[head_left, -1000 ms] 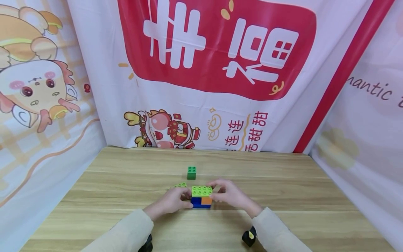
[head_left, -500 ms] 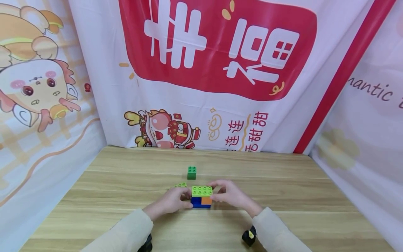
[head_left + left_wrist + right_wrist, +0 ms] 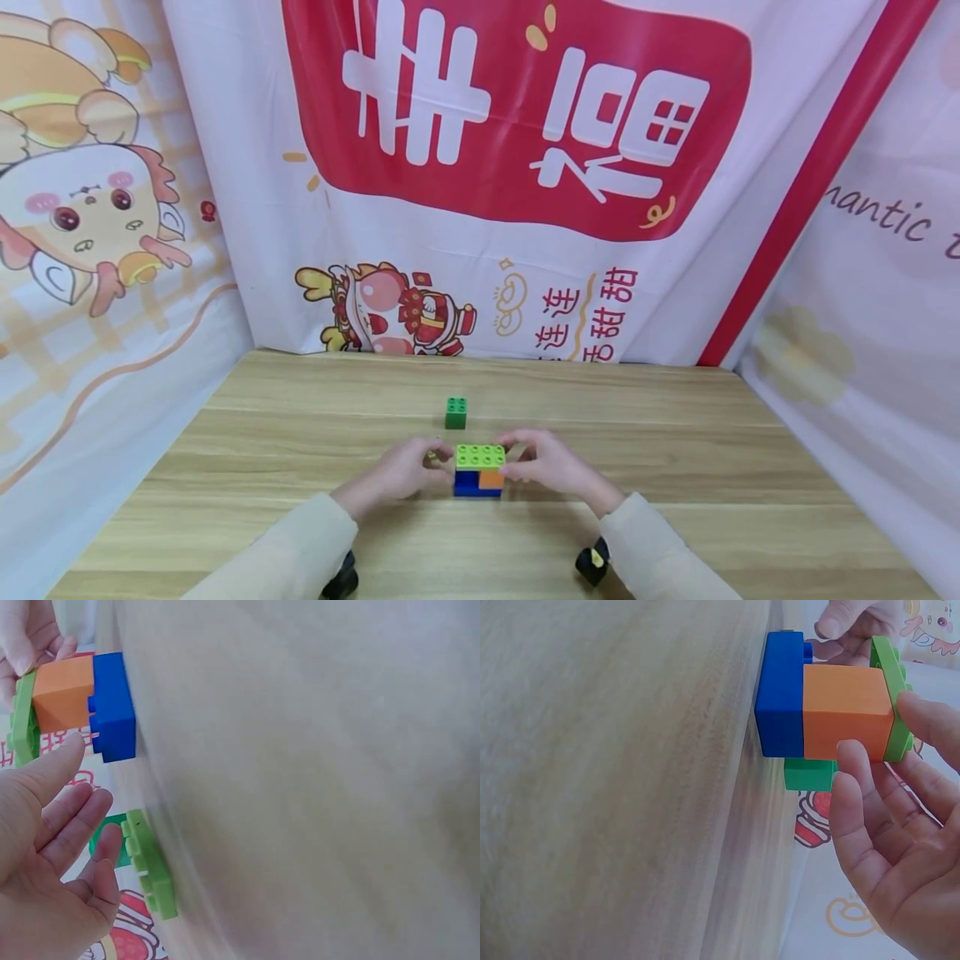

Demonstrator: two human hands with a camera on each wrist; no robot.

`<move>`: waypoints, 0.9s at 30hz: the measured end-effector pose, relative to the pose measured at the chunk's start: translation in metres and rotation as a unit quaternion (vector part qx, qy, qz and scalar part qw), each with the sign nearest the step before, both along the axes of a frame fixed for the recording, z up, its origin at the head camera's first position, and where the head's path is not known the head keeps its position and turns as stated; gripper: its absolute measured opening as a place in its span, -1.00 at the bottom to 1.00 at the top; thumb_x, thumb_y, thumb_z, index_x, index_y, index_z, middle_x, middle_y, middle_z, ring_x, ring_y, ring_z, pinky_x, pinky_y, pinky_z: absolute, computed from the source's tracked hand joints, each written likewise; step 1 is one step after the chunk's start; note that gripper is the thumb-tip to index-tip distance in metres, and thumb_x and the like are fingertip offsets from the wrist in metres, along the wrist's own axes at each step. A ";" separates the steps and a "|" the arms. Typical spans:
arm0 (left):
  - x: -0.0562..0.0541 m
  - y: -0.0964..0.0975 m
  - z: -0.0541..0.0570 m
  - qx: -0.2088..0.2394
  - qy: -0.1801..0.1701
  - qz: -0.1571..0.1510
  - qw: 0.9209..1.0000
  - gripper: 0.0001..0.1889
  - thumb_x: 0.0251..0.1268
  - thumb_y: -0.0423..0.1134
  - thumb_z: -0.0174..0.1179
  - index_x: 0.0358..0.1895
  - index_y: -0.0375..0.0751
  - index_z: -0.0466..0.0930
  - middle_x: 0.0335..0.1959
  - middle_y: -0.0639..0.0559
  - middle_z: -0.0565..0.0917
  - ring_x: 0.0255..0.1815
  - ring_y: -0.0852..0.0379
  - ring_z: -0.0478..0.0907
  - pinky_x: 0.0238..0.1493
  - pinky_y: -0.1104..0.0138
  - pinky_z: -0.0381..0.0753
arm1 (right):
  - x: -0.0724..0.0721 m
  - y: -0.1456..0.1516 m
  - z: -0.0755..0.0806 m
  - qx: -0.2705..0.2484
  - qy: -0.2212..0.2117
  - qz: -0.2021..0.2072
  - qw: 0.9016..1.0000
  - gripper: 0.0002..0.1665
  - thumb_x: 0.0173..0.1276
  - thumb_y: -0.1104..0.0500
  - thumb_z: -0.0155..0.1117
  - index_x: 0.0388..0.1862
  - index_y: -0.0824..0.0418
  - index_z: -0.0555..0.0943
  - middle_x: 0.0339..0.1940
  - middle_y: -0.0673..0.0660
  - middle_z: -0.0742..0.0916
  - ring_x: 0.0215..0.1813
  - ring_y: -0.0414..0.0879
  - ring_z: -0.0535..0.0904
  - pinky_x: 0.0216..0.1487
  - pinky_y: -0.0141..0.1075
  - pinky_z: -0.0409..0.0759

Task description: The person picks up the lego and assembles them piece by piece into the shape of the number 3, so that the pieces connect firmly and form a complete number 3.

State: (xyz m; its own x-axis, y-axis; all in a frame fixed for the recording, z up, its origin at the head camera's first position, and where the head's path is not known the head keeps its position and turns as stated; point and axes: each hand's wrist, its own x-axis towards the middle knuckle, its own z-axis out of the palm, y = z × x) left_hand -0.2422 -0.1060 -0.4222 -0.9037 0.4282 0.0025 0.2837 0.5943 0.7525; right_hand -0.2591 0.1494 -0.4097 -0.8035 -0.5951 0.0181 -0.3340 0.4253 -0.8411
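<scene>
A small stack of toy building bricks stands on the table between my hands: a blue brick (image 3: 477, 492) at the bottom, an orange brick (image 3: 847, 705) over its right half, and a lime green plate (image 3: 480, 456) across the top. Under the plate's left half is a gap, visible in the left wrist view. My right hand (image 3: 551, 462) grips the stack's right end, thumb on the plate. My left hand (image 3: 397, 472) is beside the left end, fingers apart and holding nothing. A second lime plate (image 3: 152, 866) lies beyond the left hand, mostly hidden in the head view.
A green brick (image 3: 456, 414) stands farther back on the wooden table (image 3: 637, 417). Printed cloth (image 3: 525, 208) hangs behind the table and along both sides. A black strap piece (image 3: 592, 564) shows under the right sleeve.
My left hand has let go of the stack's left end and shifted slightly left, its fingers spreading. The right hand and stack have stayed nearly in place.
</scene>
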 end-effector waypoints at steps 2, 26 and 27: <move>-0.002 -0.001 0.003 0.002 0.006 0.004 1.000 -0.61 0.11 -0.15 0.30 0.00 -0.21 0.55 -0.12 -0.01 0.58 -0.23 0.11 0.44 -0.25 0.25 0.48 | 0.000 0.000 0.000 0.001 -0.001 0.000 1.000 -0.51 0.23 0.09 0.30 0.13 0.20 0.51 -0.11 0.02 0.61 -0.35 -0.07 0.54 -0.34 -0.17 0.57; -0.031 -0.007 0.025 0.000 0.037 0.090 0.995 -0.62 0.15 -0.17 0.28 0.05 -0.16 0.53 -0.05 0.00 0.56 -0.16 0.11 0.43 -0.17 0.26 0.49 | 0.002 0.000 0.002 0.006 0.005 0.000 1.000 -0.57 0.24 0.11 0.30 0.10 0.12 0.54 -0.18 0.01 0.61 -0.39 -0.07 0.53 -0.38 -0.17 0.56; -0.033 -0.006 0.024 0.001 0.038 0.096 0.995 -0.62 0.15 -0.18 0.27 0.06 -0.15 0.53 -0.05 0.01 0.56 -0.16 0.11 0.43 -0.18 0.26 0.49 | 0.002 0.000 0.002 0.006 0.005 -0.001 1.000 -0.57 0.24 0.11 0.30 0.10 0.12 0.54 -0.18 0.01 0.61 -0.39 -0.07 0.53 -0.38 -0.17 0.57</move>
